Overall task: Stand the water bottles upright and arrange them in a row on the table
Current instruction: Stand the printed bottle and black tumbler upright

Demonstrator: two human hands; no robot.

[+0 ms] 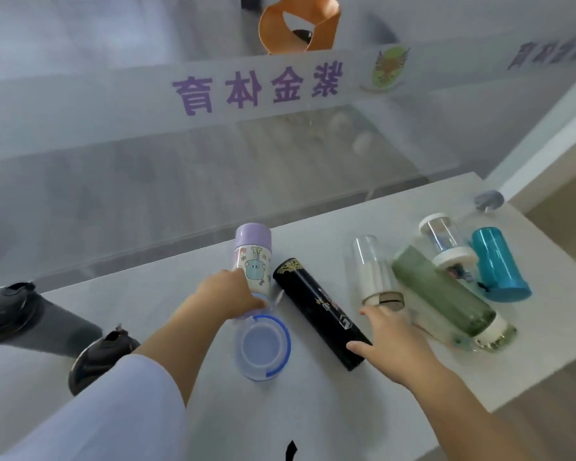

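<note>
Many bottles on the table (313, 410) — most lying flat. Just left of the right hand (391, 341): black bottle (316, 307), flat, long way running from far-left to near-right, near end right by the thumb. Right hand open, fingers spread, nearer to it than the left hand (228, 294). Just past the fingertips, a clear bottle (373, 267); off to the right, green bottle (446, 294) and blue bottle (499, 264), both flat. Left hand curled where the cartoon bottle (251, 257) meets the blue-rim bottle (263, 347) — cannot tell which one held. Cartoon bottle standing or leaning? Hard to say. Likely next: right hand onto the black bottle, then tip its far end up.
</note>
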